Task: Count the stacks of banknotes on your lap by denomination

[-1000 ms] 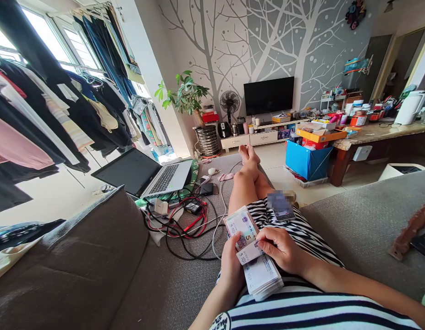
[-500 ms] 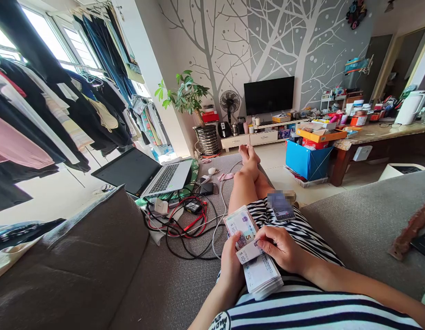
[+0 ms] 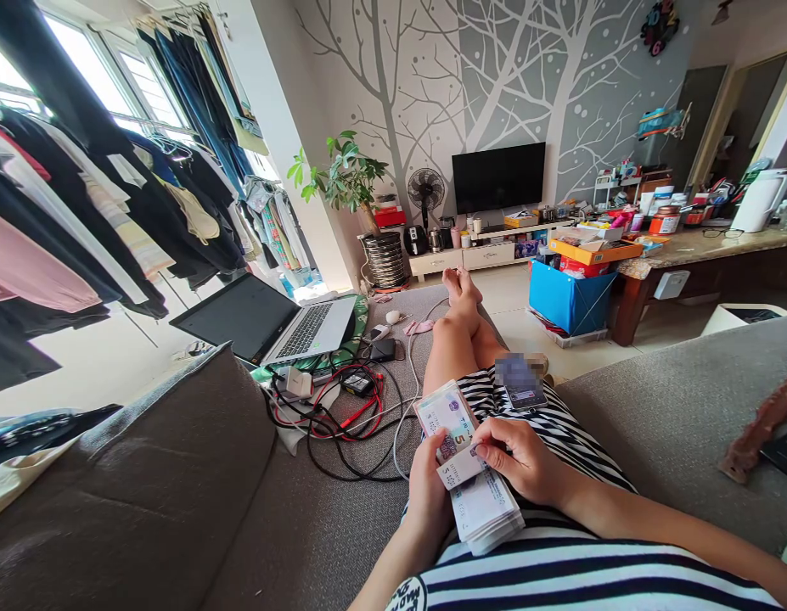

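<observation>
A thick stack of banknotes point(image 3: 488, 511), printed with a 5, rests above my lap. My left hand point(image 3: 430, 479) is closed round the stack's left side, its thumb on top. The upper notes stand raised and the lower part fans down towards my shirt. Between the thumb and bent fingers of my right hand point(image 3: 517, 458), the edge of a folded-over banknote point(image 3: 462, 468) is pinched. My right fingertips hide part of that note. On the striped shorts just beyond lies a phone point(image 3: 525, 397), partly blurred out.
To the left on the grey sofa point(image 3: 342, 535) lie tangled cables point(image 3: 317, 428) and an open laptop point(image 3: 310, 331). A blue box point(image 3: 568, 297) stands beside the cluttered table point(image 3: 692, 255). The television point(image 3: 498, 176) and a potted plant point(image 3: 385, 259) are at the far wall.
</observation>
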`<state>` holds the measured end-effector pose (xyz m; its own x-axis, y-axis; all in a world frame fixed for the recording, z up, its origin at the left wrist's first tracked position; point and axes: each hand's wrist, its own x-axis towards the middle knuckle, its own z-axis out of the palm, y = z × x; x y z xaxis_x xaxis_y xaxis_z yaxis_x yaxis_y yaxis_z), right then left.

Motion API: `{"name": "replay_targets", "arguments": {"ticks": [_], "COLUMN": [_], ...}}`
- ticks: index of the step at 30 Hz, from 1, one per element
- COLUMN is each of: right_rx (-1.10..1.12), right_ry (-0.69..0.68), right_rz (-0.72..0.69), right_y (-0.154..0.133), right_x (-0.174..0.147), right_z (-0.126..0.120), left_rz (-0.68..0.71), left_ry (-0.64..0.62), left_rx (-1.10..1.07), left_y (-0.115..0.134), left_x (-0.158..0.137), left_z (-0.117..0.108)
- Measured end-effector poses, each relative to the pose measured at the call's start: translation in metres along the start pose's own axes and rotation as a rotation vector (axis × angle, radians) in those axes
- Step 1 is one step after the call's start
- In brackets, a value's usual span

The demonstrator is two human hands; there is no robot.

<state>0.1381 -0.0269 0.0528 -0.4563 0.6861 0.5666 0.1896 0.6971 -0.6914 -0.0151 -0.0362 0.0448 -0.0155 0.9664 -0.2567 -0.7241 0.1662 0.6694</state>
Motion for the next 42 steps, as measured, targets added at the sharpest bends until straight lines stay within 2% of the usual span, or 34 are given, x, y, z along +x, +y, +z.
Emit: {"name": "replay_targets", "arguments": {"ticks": [7,29,42], "right_rx": [0.019,0.04,0.033], "right_ry": [-0.001,0.003,0.003], "right_rz": [0.004,-0.023,-0.021], "right_y": [0.001,-0.001,0.002], "right_x": [0.0,-0.002,-0.003], "right_z": [0.002,0.002,0.001], "left_rz": [0.04,0.01,0.051], "left_ry": [0.039,0.093,0.005], "left_rx": [0.025,0.015,0.068], "left_y": [0.005,0.002,0.0], "left_x": [-0.007,-0.005,0.0], "left_z": [0.008,0.006,0.0]}}
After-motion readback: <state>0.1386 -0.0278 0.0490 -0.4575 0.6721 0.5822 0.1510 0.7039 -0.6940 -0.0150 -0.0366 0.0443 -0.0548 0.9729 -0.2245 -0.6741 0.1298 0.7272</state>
